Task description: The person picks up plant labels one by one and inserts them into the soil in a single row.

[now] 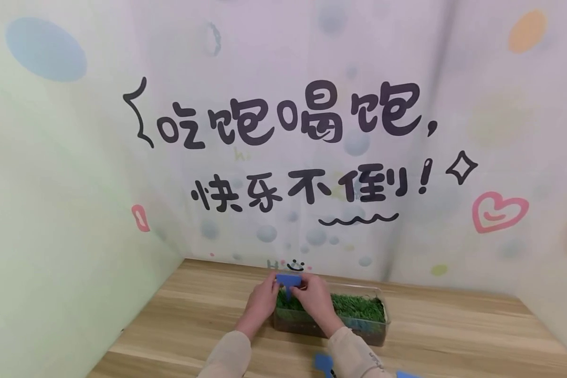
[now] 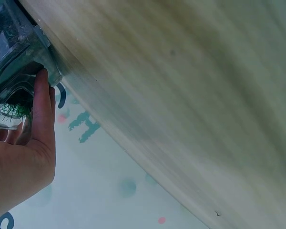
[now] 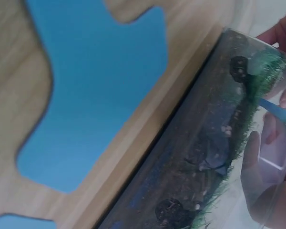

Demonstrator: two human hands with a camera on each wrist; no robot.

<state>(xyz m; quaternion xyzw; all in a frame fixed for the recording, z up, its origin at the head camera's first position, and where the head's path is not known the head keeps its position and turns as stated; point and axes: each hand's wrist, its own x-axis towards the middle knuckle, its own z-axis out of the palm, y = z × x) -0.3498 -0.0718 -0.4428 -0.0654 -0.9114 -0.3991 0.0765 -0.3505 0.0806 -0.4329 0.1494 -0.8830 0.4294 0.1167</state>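
Observation:
A blue T-shaped plant label (image 1: 289, 280) stands over the left end of a clear planter box (image 1: 307, 326), its pointed stem down in the green grass (image 1: 359, 308). My left hand (image 1: 262, 300) holds the label's left edge between thumb and fingers. From the other side my right hand (image 1: 315, 298) pinches its right edge. In the right wrist view the label's narrow stem (image 3: 275, 109) meets the grass between both hands. Through the box wall (image 3: 200, 143) dark soil shows. The left wrist view has the left hand (image 2: 26, 157) beside the box's corner; the label is hidden there.
Another blue label (image 1: 323, 363) lies on the wooden table (image 1: 179, 315) in front of the box, close by the right sleeve. Part of one more blue piece (image 1: 408, 375) shows at the bottom edge. A printed wall (image 1: 288, 236) rises behind the table.

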